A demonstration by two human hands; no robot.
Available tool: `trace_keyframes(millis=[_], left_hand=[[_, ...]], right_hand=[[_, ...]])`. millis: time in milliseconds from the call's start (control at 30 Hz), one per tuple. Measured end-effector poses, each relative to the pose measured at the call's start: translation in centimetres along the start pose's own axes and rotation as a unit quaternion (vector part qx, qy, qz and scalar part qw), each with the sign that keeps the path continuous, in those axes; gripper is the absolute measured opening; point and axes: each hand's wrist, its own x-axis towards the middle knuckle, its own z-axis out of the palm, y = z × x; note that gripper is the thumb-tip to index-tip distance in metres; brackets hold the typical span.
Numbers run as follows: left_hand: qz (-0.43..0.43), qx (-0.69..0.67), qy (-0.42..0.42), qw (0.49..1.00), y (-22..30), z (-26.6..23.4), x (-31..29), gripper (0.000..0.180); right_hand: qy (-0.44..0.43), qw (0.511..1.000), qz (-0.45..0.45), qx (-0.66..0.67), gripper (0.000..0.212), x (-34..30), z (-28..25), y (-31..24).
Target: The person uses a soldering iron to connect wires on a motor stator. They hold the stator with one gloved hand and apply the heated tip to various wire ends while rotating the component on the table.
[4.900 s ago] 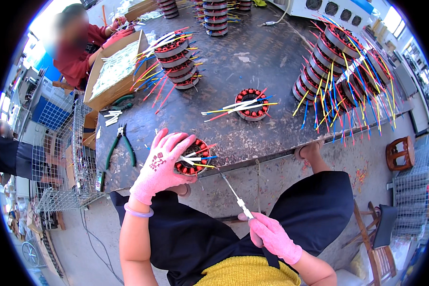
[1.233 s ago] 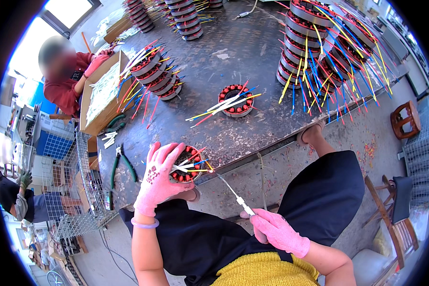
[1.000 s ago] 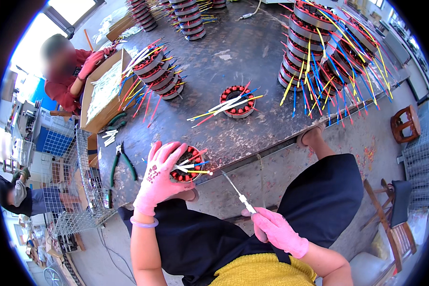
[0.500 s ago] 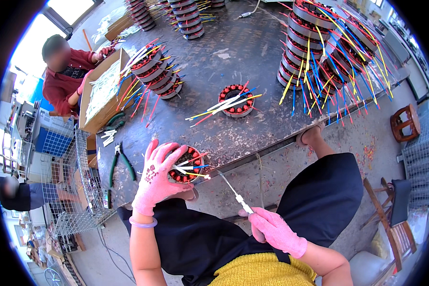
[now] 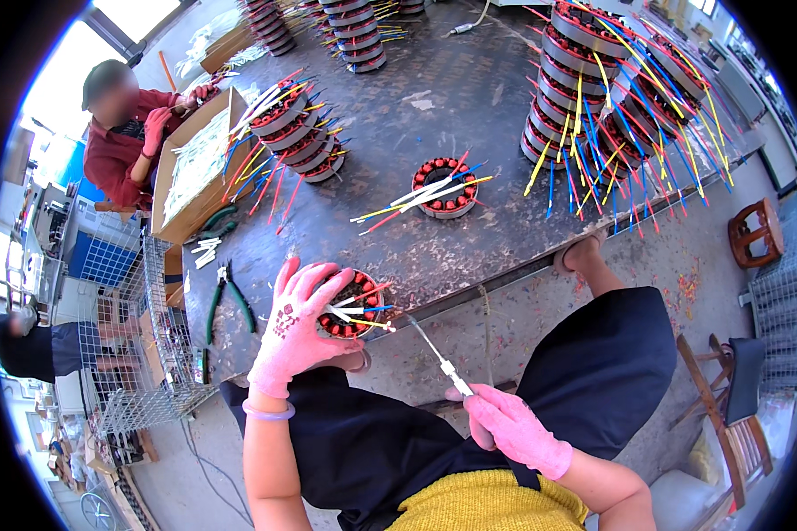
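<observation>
My left hand (image 5: 294,334), in a pink glove, is closed around a small motor stator (image 5: 370,290) at the table's near edge. Red windings line its ring; white-sleeved leads and red, blue and yellow wire ends point right. My right hand (image 5: 515,429), also gloved in pink, grips what looks like a soldering iron (image 5: 452,370) by its white handle. Its thin metal tip points up and left, a short way right of the wire ends and apart from them. Another stator (image 5: 452,210) with sleeved wires lies flat on the table farther back.
Stator stacks stand at the left (image 5: 297,142), back (image 5: 354,35) and right (image 5: 584,88), their wires sticking out. Green-handled pliers (image 5: 224,274), short white sleeves (image 5: 206,251) and a cardboard box (image 5: 175,226) lie leftward. A co-worker (image 5: 115,159) sits beyond the box; a stool (image 5: 754,232) stands right.
The table scene has shifted slightly right in view. My hands keep nearly the same hold on the stator and the iron. The co-worker's lower hand has risen above the box.
</observation>
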Motion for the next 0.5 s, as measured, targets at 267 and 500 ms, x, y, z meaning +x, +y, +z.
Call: trace_keyframes(millis=[267, 500], left_hand=[[0.009, -0.007, -0.001, 1.0, -0.26, 0.17, 0.03, 0.092], [0.01, 0.004, 0.001, 1.0, -0.39, 0.38, 0.05, 0.093]], right_hand=[[-0.003, 1.0, 0.01, 0.021, 0.034, 0.05, -0.07, 0.16], [0.001, 0.999, -0.006, -0.043, 0.035, 0.0, -0.11, -0.11]])
